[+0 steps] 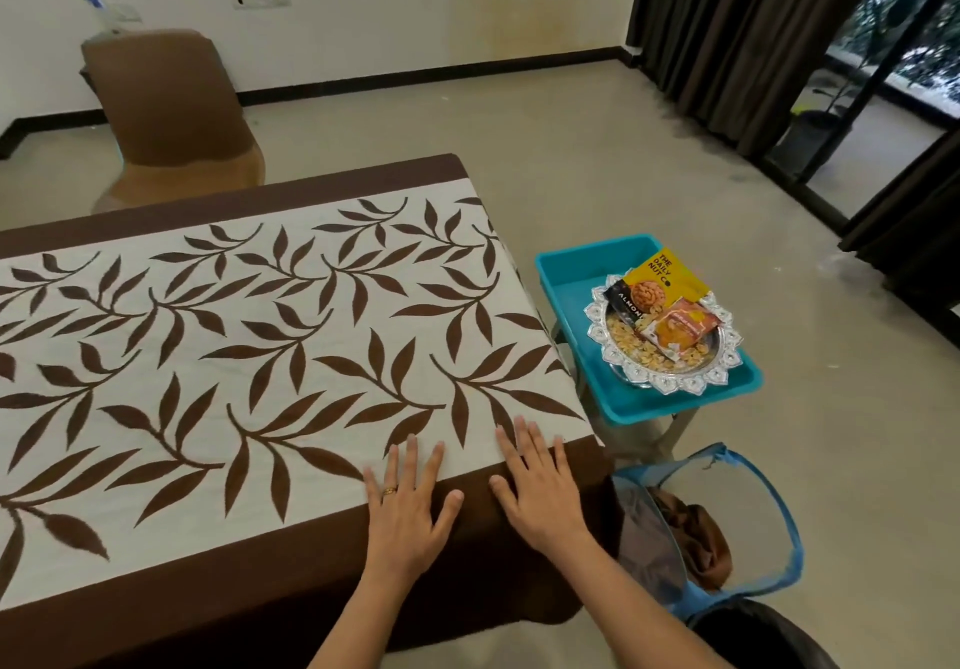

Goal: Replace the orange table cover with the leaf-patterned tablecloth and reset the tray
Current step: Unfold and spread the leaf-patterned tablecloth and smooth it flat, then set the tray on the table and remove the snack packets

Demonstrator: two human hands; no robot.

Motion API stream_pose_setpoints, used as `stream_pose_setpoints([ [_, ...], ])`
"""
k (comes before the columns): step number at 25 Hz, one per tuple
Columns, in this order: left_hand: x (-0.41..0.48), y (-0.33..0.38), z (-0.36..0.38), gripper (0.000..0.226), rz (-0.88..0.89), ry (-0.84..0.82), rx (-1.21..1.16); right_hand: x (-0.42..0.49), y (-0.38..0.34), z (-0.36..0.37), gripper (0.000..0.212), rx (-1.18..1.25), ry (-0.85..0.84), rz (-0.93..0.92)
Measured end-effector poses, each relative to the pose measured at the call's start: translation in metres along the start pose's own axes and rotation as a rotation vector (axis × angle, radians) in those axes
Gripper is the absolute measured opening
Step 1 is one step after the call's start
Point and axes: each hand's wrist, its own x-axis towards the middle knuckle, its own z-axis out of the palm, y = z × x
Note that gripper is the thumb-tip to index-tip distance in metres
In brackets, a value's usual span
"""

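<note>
Brown-bordered and printed with brown sprigs, the leaf-patterned tablecloth [260,356] lies spread out flat, its dark border hanging off the near edge. Both hands rest flat on it near the right-hand corner, fingers straight and spread, gripping nothing. The left hand [410,507] lies across the line where print meets border, and the right hand [540,497] is just beside it. The silver tray [670,382] of snack packets [660,283] sits in a teal bin [566,273] on a stool [680,429] beside the cloth. A brownish-orange cloth [696,543] (the old cover, I judge) is bundled in the mesh hamper [758,512].

One risk lies in the smoothing: pressing toward the edge could drag the cloth askew and leave the border uneven. Lifting the tray one-handed could tilt it and spill the loose packets, and setting it down carelessly could ruck the fabric.
</note>
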Motion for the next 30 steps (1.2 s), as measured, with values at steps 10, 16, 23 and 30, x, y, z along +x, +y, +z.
stream_pose_setpoints([
  [10,0.089,0.098,0.020,0.071,0.151,-0.108,0.072,0.016,0.113,-0.028,0.062,0.124,0.010,0.156],
  [16,0.175,0.147,0.020,0.072,0.309,-0.152,0.016,0.047,0.181,-0.041,0.076,0.267,0.061,0.554],
  [23,0.272,0.228,0.041,0.072,0.321,-0.292,-0.064,0.093,0.282,-0.063,0.075,0.443,0.227,0.793],
  [30,0.364,0.260,0.087,0.087,0.157,-0.400,-0.138,0.143,0.359,-0.048,0.079,0.543,0.234,0.931],
])
